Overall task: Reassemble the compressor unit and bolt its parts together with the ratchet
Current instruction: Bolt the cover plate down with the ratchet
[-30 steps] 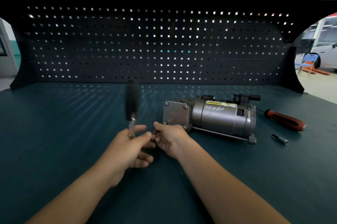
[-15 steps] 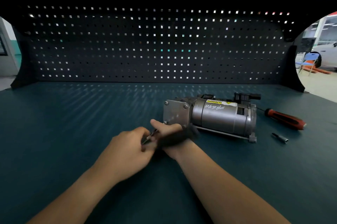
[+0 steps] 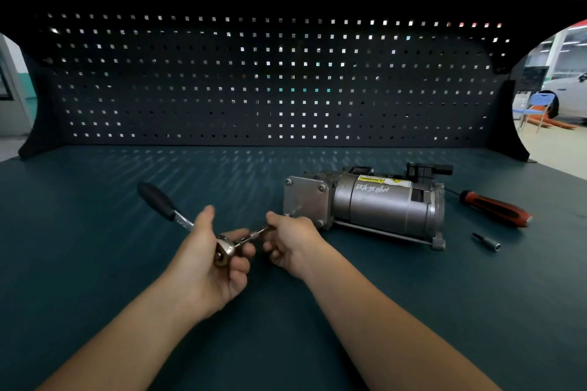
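The grey compressor unit [image 3: 378, 203] lies on its side on the dark green bench, its square end plate facing left. My left hand [image 3: 211, 258] grips the ratchet [image 3: 190, 222] at its metal head, with the black handle pointing up and to the left. A thin bit runs from the ratchet head to the right. My right hand [image 3: 292, 242] pinches that bit just in front of the lower left corner of the end plate. The bit's tip is hidden behind my right fingers.
A red and black screwdriver [image 3: 495, 208] lies to the right of the compressor. A small loose socket bit [image 3: 487, 242] sits in front of it. A black pegboard [image 3: 270, 79] closes off the back of the bench.
The ratchet handle has swung from lying over my right hand to pointing up and left. My left hand has turned palm inward, and the ratchet head now shows.
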